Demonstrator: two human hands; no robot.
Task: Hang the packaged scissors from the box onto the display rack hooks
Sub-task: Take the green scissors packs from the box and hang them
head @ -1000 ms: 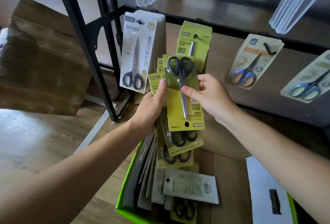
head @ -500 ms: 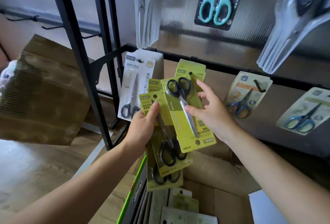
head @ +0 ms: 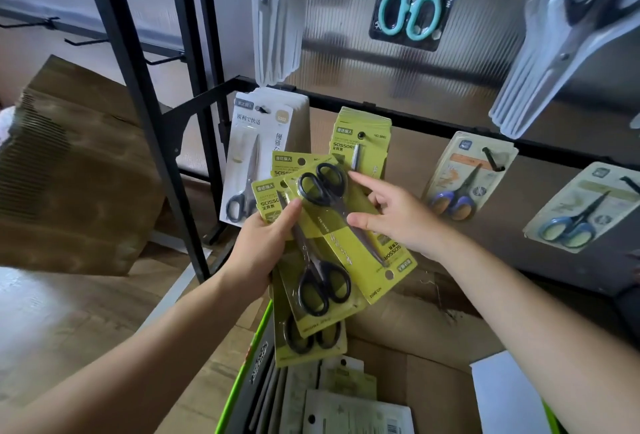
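My left hand (head: 258, 250) grips a fan of green packaged scissors (head: 313, 298) with black handles, held above the box (head: 242, 395). My right hand (head: 401, 219) pinches the top green pack (head: 349, 246); its thumb is on the front and its index finger stretches along the upper edge. This pack is upside down and tilted, with its hang hole at the lower right. Just behind it, matching green packs (head: 360, 135) hang on a rack hook.
White scissor packs (head: 256, 156) hang to the left of the green ones, and blue-handled packs (head: 464, 180) hang to the right. Teal scissors (head: 408, 0) and clear blister packs hang on the row above. A black rack post (head: 138, 87) and stacked cardboard (head: 69, 170) stand at the left.
Both hands have lifted the green packs up toward the rack. The top pack in my right hand has tilted from vertical to a slant, and the fan has spread.
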